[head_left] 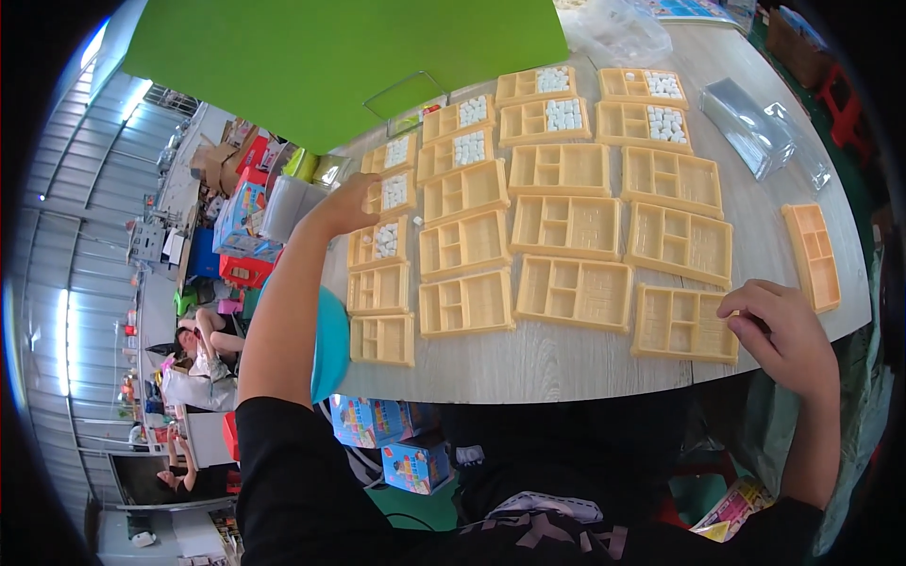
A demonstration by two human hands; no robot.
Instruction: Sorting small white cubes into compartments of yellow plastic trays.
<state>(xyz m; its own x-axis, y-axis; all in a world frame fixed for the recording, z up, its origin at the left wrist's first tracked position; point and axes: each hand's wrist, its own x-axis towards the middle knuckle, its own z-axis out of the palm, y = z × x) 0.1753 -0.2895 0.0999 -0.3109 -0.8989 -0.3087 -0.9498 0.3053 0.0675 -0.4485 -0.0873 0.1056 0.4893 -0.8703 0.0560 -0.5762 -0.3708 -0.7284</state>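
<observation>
Shallow pale-yellow plastic compartment trays (pixel 464 193) stand in columns on the table. Several at the far side hold small white pieces (pixel 565 114) in one compartment; the nearer ones look bare inside. At the left column my left hand (pixel 351 206) reaches over the outer end of a tray with white pieces (pixel 394 191), fingers apart, partly hiding that end. A loose white piece (pixel 418 221) lies between trays. My right hand (pixel 781 330) is closed, fingers curled at the corner of the near-right tray (pixel 685 324); what they hold, if anything, is hidden.
A green panel (pixel 330 66) rises at the back left. Clear plastic packs (pixel 747 129) lie at the right, near a separate orange-toned tray (pixel 812 257). A turquoise basin (pixel 329 344) stands beside the table's left edge. Two other people sit farther off at left.
</observation>
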